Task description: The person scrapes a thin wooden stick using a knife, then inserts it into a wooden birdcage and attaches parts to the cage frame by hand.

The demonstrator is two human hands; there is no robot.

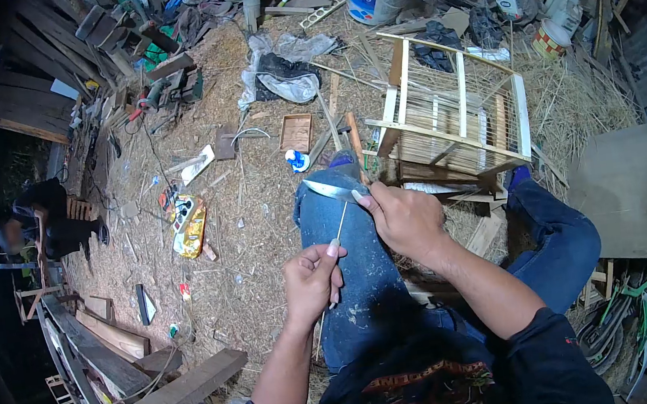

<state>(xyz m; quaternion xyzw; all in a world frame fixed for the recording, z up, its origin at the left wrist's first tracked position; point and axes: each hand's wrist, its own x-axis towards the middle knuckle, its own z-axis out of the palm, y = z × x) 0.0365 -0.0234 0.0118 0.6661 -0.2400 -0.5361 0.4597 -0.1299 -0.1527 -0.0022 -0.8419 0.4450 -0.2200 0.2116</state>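
Note:
My right hand is closed around the handle of a knife, whose broad pale blade points left over my knee. The handle is mostly hidden in the fist. A thin light stick is pinched in my left hand, its upper end reaching up to the blade near my right thumb. Both hands are above my jeans-covered leg, which is speckled with pale shavings. Beyond my right hand stands a slatted wooden cage with thin rods along its sides.
Shavings and straw cover the ground. Ahead lie a small wooden tray, a blue-and-white bottle and a hammer. A gold packet is to the left. Another person crouches at far left. A flat board lies at right.

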